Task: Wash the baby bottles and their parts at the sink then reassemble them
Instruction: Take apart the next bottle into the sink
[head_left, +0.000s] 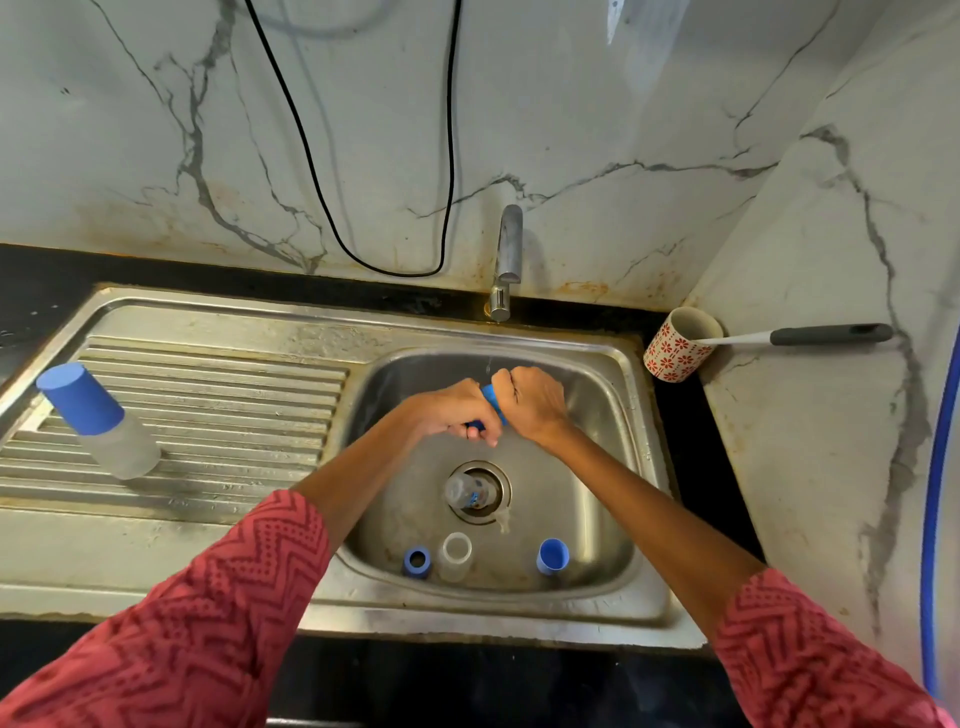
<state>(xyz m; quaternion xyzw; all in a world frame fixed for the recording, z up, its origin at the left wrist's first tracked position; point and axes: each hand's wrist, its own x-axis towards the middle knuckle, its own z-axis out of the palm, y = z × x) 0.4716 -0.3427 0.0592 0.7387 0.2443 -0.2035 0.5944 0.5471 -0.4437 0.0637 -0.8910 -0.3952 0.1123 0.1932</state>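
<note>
Three loose parts stood along the near wall of the sink basin: a blue ring, a clear bottle body and a blue cap. Another clear bottle lay over the drain. Farther in, under the tap, the left hand and right hand met, each grip closed around one blue piece. A capped bottle stood inverted at the drainboard's left edge.

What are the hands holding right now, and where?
Both hands, left hand and right hand, grip one blue bottle part between them, fingers wrapped around its sides.
</note>
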